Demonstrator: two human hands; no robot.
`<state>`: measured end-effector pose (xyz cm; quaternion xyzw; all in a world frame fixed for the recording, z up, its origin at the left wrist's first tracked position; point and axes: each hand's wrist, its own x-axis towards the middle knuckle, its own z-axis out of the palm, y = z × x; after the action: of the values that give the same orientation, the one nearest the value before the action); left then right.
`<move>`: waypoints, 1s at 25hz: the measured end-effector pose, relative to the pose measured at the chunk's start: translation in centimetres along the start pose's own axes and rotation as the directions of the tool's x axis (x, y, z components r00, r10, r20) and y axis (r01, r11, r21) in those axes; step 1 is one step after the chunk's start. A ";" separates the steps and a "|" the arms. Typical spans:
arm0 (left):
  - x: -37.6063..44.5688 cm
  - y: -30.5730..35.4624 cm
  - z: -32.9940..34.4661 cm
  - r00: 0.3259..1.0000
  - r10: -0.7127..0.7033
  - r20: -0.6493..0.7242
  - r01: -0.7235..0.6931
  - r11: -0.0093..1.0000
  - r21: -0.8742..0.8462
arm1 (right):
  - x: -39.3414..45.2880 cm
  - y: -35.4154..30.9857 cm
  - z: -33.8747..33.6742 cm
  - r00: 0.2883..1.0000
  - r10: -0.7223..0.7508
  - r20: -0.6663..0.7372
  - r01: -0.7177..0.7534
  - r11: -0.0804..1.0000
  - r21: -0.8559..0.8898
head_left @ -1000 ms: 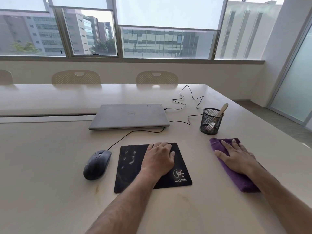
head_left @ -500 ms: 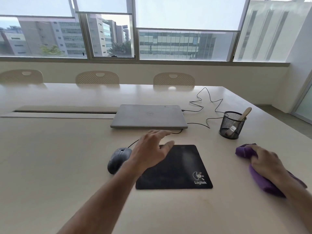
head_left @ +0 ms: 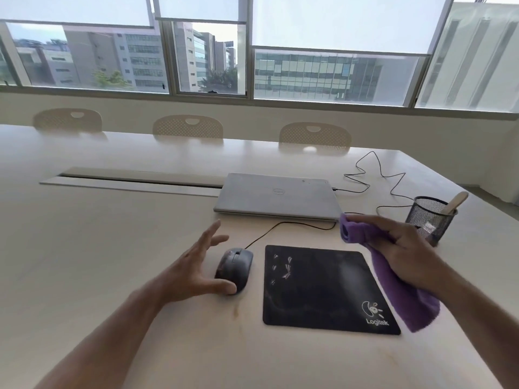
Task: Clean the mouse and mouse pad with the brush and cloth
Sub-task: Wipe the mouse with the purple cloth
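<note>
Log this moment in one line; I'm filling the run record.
left hand: open, reaching at mouse | right hand: holds purple cloth above table | mouse pad: bare | brush: in mesh cup

The right hand (head_left: 404, 254) now holds the purple cloth (head_left: 393, 279) lifted off the table; the left hand (head_left: 193, 268) has shifted from the mouse pad (head_left: 323, 290) to beside the mouse (head_left: 234, 266).

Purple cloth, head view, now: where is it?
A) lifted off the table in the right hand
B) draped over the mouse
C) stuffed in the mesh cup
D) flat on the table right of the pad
A: the right hand grips the purple cloth in the air, its loose end hanging by the mouse pad's right edge; the mouse is uncovered and the mesh cup holds only the brush.
</note>
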<state>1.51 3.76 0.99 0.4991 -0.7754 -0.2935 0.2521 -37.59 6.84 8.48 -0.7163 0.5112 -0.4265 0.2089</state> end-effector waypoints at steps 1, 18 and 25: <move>0.0 -0.2 -0.1 0.999 0.008 0.037 -0.009 1.000 0.017 | 0.8 -1.3 1.8 0.996 -0.044 0.081 0.046 0.999 -0.018; 1.9 -1.9 -0.6 0.980 0.156 0.123 -0.158 0.987 0.002 | 3.6 -7.3 18.2 0.767 -0.160 0.621 0.512 0.736 -0.443; 1.9 -1.3 -0.9 0.978 0.147 0.146 -0.161 0.983 0.088 | 3.0 -6.3 16.9 0.775 -0.143 0.616 0.494 0.745 -0.448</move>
<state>2.28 1.40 0.88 0.4279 -0.8409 -0.2684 0.1944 -19.81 4.27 5.04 -0.9146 0.3992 -0.0558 0.0333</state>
